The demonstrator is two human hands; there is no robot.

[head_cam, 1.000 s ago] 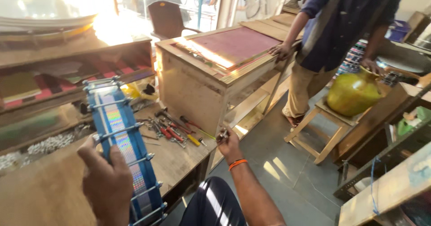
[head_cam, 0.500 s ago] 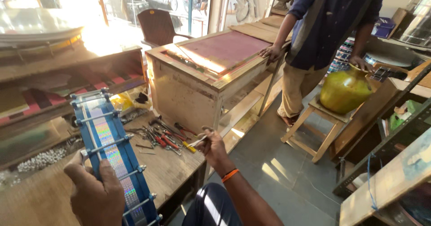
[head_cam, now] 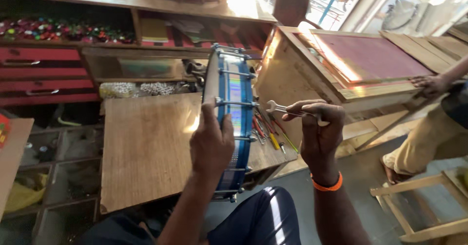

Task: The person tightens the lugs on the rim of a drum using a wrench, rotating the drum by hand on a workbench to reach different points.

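A blue-shelled frame drum (head_cam: 234, 99) with metal tension rods stands on its edge over the wooden workbench (head_cam: 146, 147). My left hand (head_cam: 211, 140) grips its near rim and holds it upright. My right hand (head_cam: 319, 130) is closed on a small silver open-end wrench (head_cam: 280, 109), whose jaw points left toward the drum's rods, a short way from them. An orange band circles my right wrist.
Loose hand tools (head_cam: 268, 130) lie on the bench behind the drum. Red drawers and shelves (head_cam: 53, 74) fill the left. A wooden cabinet with a red top (head_cam: 370, 60) stands at right, where another person's hand (head_cam: 431, 84) rests; a wooden stool (head_cam: 434, 211) is lower right.
The view has swung left and closer. My right hand has lifted the wrench from the tool pile up toward the drum, which my left hand has tipped more upright.
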